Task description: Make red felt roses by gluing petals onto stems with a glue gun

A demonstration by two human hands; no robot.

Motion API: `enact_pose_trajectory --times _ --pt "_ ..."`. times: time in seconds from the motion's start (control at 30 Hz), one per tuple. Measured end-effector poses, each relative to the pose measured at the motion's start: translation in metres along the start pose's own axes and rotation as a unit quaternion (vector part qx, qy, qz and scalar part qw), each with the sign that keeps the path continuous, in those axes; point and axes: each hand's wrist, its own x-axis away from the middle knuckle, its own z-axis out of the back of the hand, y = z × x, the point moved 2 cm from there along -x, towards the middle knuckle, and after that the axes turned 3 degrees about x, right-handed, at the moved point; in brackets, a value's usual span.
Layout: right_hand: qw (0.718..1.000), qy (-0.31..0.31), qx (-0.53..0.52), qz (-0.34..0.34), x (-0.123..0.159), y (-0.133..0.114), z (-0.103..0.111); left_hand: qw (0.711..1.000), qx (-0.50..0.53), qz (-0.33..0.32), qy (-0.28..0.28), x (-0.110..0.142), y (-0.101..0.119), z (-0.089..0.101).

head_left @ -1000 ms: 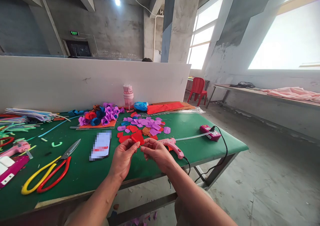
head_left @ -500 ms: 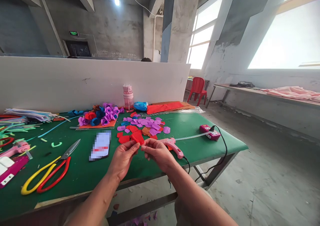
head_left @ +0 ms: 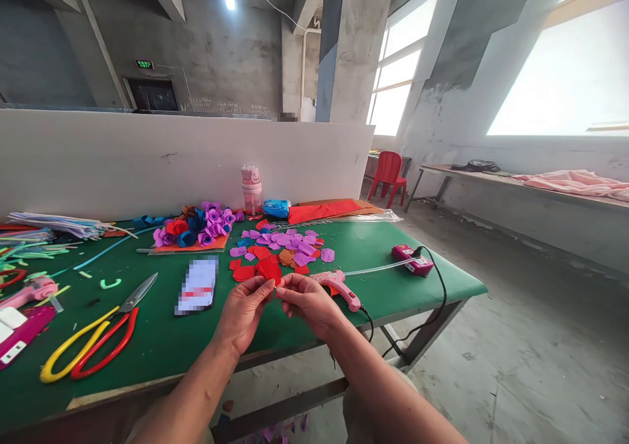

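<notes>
Both hands meet over the front part of the green table, pinching the lower end of a red paper petal piece (head_left: 268, 268). My left hand (head_left: 246, 310) grips it between thumb and forefinger. My right hand (head_left: 307, 300) closes on the same end from the other side, with its fingertips almost touching the left ones. Just beyond lie loose red petals (head_left: 244, 273) and purple petals (head_left: 289, 241), with a few brown and blue ones. A pink glue gun (head_left: 339, 285) lies right behind my right hand, a clear glue stick in its back.
Scissors (head_left: 118, 316) and a phone (head_left: 197, 287) lie left on the green table (head_left: 373, 241). Finished paper flowers (head_left: 196, 224), a pink bottle (head_left: 252, 192) and red sheets (head_left: 327, 211) stand along the white board. A power strip (head_left: 411, 260) with a black cord is at right.
The red piece has tilted slightly to the left between my fingertips. My hands have shifted only a little and keep their pinch.
</notes>
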Motion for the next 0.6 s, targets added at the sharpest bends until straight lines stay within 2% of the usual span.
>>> enact_pose_trajectory --times 0.27,0.6 --pt "1.0 -0.011 -0.008 -0.004 0.0 0.0003 -0.0012 0.999 0.037 0.003 0.016 -0.0002 -0.0028 0.0" --pt "0.999 -0.025 -0.038 -0.007 -0.0001 0.0032 -0.0019 0.998 0.06 0.01 -0.004 0.0007 -0.0009 -0.0025"
